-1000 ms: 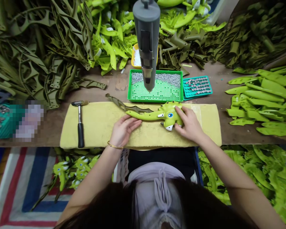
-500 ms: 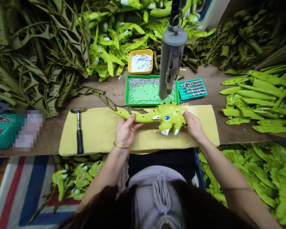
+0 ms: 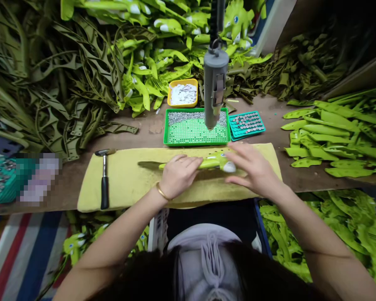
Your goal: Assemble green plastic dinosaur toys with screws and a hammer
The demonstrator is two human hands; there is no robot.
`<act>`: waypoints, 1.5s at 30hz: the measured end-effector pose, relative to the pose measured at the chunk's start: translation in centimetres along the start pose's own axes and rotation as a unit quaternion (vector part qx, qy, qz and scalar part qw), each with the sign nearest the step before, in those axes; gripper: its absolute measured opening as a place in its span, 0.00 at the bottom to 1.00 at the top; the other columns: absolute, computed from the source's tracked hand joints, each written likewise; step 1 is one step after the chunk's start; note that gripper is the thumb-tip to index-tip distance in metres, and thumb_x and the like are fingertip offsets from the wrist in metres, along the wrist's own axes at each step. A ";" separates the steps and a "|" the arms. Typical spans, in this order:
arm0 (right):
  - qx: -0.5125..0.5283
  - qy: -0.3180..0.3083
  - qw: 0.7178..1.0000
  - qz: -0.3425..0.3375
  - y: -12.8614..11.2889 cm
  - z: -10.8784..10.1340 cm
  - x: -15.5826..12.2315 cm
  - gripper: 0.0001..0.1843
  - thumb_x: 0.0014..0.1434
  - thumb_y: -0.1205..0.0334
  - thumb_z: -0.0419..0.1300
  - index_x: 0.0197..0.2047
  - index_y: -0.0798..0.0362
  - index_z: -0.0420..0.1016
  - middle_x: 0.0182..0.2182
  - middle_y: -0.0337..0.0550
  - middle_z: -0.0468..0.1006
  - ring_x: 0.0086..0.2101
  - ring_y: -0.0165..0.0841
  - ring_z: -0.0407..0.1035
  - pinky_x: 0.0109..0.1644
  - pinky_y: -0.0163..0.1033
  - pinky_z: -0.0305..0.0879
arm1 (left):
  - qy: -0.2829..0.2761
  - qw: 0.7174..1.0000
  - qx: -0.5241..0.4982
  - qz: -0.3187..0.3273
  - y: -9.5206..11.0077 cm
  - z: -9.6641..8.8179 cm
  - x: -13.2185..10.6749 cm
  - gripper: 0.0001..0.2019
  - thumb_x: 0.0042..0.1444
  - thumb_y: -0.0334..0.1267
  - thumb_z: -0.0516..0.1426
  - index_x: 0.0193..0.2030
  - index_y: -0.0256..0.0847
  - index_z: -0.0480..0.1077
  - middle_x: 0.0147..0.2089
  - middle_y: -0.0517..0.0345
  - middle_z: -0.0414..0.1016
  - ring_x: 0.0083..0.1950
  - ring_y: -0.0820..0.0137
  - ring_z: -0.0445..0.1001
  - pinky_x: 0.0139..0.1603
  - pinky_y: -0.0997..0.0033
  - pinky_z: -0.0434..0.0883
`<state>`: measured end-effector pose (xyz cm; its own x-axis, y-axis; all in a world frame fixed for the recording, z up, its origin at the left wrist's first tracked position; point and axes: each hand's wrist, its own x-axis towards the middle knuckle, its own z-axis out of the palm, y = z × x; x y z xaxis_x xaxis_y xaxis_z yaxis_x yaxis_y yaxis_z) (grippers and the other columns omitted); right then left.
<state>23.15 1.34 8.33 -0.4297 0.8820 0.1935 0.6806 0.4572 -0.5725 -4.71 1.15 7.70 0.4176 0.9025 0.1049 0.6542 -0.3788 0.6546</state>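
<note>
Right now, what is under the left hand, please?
Under the left hand is part of the green toy, which shows on both sides of it, with the yellow pad below. The stretch covered by fingers and palm cannot be seen.

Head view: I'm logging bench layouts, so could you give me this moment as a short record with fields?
Left hand: closed on the long part of the green toy
Right hand: fingers spread at the toy's other end; contact unclear
Work surface: yellow pad, beneath the hands
Hammer: lying on the pad's left side
Grey tool: hanging, overlapping the green tray in view
Teal tray: round silvery pieces
</note>
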 end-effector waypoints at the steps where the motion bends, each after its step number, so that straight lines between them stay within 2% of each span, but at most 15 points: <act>1: -0.005 -0.012 0.999 -0.048 -0.1 -0.2 0.1 0.21 0.60 0.46 0.55 0.51 0.49 0.74 0.48 0.47 0.79 0.50 0.39 0.72 0.56 0.48 0.66 | 0.000 1.000 0.009 0.001 -0.1 -0.2 0.2 0.13 0.56 0.42 0.58 0.47 0.45 0.76 0.47 0.47 0.79 0.49 0.55 0.77 0.59 0.50 0.66; 5: -0.023 0.007 0.998 -0.057 0.4 -1.2 0.6 0.16 0.63 0.52 0.54 0.50 0.48 0.75 0.46 0.45 0.81 0.48 0.37 0.74 0.53 0.46 0.69 | 0.031 0.999 0.010 -0.002 -1.8 -1.8 -0.1 0.15 0.56 0.44 0.58 0.48 0.44 0.76 0.47 0.47 0.79 0.50 0.54 0.76 0.56 0.53 0.69; 10: -0.169 -0.004 0.981 -0.093 -2.1 -0.1 2.6 0.23 0.63 0.50 0.53 0.56 0.53 0.70 0.53 0.51 0.76 0.51 0.42 0.71 0.61 0.58 0.57 | 0.062 0.998 -0.008 0.016 -2.3 -1.6 -0.5 0.13 0.57 0.42 0.58 0.46 0.46 0.77 0.46 0.50 0.80 0.48 0.58 0.78 0.54 0.58 0.71; 16: -0.107 -0.004 0.986 -0.126 -5.0 3.5 4.8 0.16 0.65 0.56 0.50 0.45 0.55 0.76 0.36 0.48 0.80 0.38 0.36 0.70 0.42 0.44 0.64 | 0.102 0.993 -0.060 0.016 -0.4 -0.6 0.5 0.12 0.50 0.38 0.64 0.43 0.46 0.78 0.44 0.52 0.81 0.46 0.57 0.78 0.57 0.55 0.70; 20: -0.109 0.035 0.981 -0.155 -4.7 1.0 4.8 0.16 0.65 0.54 0.51 0.48 0.53 0.74 0.42 0.47 0.81 0.42 0.36 0.71 0.48 0.45 0.65 | 0.112 0.989 -0.030 0.091 -2.2 -1.9 -0.4 0.16 0.52 0.34 0.63 0.48 0.48 0.77 0.47 0.53 0.80 0.49 0.58 0.78 0.58 0.58 0.71; 22: -0.103 0.097 0.986 -0.090 -2.2 -1.8 5.7 0.20 0.64 0.50 0.52 0.52 0.51 0.72 0.48 0.47 0.79 0.48 0.37 0.70 0.53 0.46 0.64 | 0.106 0.979 0.025 0.171 -4.4 -2.8 -1.7 0.20 0.53 0.30 0.61 0.53 0.50 0.74 0.52 0.53 0.78 0.52 0.59 0.77 0.58 0.59 0.71; 23: -0.105 0.141 0.984 -0.013 -0.2 -3.4 6.5 0.21 0.64 0.49 0.50 0.54 0.51 0.71 0.49 0.48 0.78 0.50 0.37 0.69 0.55 0.47 0.64 | 0.095 0.973 0.055 0.201 -5.6 -3.1 -2.5 0.22 0.54 0.29 0.59 0.55 0.51 0.72 0.53 0.53 0.77 0.54 0.59 0.76 0.58 0.58 0.71; 26: -0.141 0.196 0.927 0.287 8.3 -7.3 9.2 0.24 0.67 0.51 0.43 0.56 0.55 0.69 0.49 0.52 0.77 0.47 0.36 0.71 0.53 0.44 0.65 | 0.048 0.963 0.128 0.233 -8.8 -3.4 -5.0 0.23 0.58 0.26 0.52 0.57 0.51 0.69 0.54 0.51 0.77 0.58 0.58 0.73 0.57 0.53 0.71; 27: -0.148 0.193 0.912 0.331 11.2 -8.0 10.1 0.25 0.66 0.53 0.46 0.56 0.61 0.67 0.47 0.57 0.77 0.47 0.40 0.71 0.52 0.46 0.65 | 0.044 0.959 0.148 0.236 -9.4 -3.3 -5.6 0.22 0.58 0.26 0.51 0.57 0.50 0.69 0.54 0.50 0.76 0.57 0.57 0.74 0.55 0.54 0.72; 30: -0.172 0.146 0.895 0.384 17.6 -8.2 11.7 0.33 0.56 0.56 0.59 0.62 0.62 0.62 0.48 0.64 0.76 0.47 0.47 0.72 0.51 0.52 0.66 | 0.070 0.951 0.188 0.234 -9.6 -2.4 -6.2 0.20 0.56 0.28 0.56 0.55 0.47 0.70 0.54 0.43 0.76 0.52 0.57 0.77 0.50 0.57 0.76; 33: -0.193 0.128 0.905 0.358 19.6 -7.1 12.2 0.25 0.58 0.61 0.55 0.59 0.57 0.67 0.50 0.59 0.76 0.48 0.45 0.71 0.51 0.49 0.66 | 0.109 0.943 0.202 0.242 -8.0 -1.4 -4.9 0.21 0.54 0.26 0.58 0.55 0.43 0.69 0.51 0.40 0.76 0.51 0.57 0.77 0.49 0.57 0.76; 36: -0.195 0.172 0.912 0.318 18.3 -7.5 11.9 0.20 0.60 0.66 0.50 0.54 0.56 0.72 0.49 0.54 0.77 0.47 0.41 0.72 0.52 0.46 0.65 | 0.124 0.939 0.189 0.260 -5.6 -0.1 -2.4 0.22 0.54 0.24 0.58 0.56 0.41 0.67 0.51 0.39 0.75 0.53 0.56 0.75 0.51 0.57 0.75; 39: -0.175 0.296 0.909 0.236 14.9 -10.8 10.8 0.19 0.61 0.59 0.53 0.54 0.57 0.72 0.41 0.52 0.80 0.38 0.37 0.73 0.47 0.43 0.67 | 0.129 0.941 0.172 0.262 -3.2 1.8 0.5 0.23 0.56 0.27 0.57 0.59 0.39 0.64 0.53 0.39 0.74 0.57 0.56 0.72 0.55 0.56 0.73; 41: -0.167 0.381 0.890 0.188 11.8 -14.0 9.3 0.24 0.60 0.50 0.57 0.51 0.59 0.73 0.35 0.52 0.79 0.33 0.35 0.72 0.42 0.42 0.68 | 0.132 0.946 0.180 0.236 -1.7 3.4 2.4 0.24 0.57 0.34 0.58 0.61 0.37 0.62 0.56 0.37 0.71 0.59 0.53 0.70 0.57 0.53 0.71; 45: -0.125 0.529 0.835 0.087 5.0 -18.8 5.6 0.21 0.57 0.43 0.58 0.44 0.50 0.74 0.43 0.54 0.75 0.40 0.39 0.73 0.44 0.44 0.70 | 0.102 0.962 0.204 0.150 0.0 6.2 4.8 0.32 0.55 0.50 0.60 0.61 0.32 0.62 0.61 0.31 0.66 0.63 0.42 0.63 0.61 0.42 0.64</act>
<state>35.32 10.67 21.57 0.3637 0.4835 0.7962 0.8376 0.2043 -0.5067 1.21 4.21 3.53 0.5201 0.7463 0.4153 0.7343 -0.6391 0.2288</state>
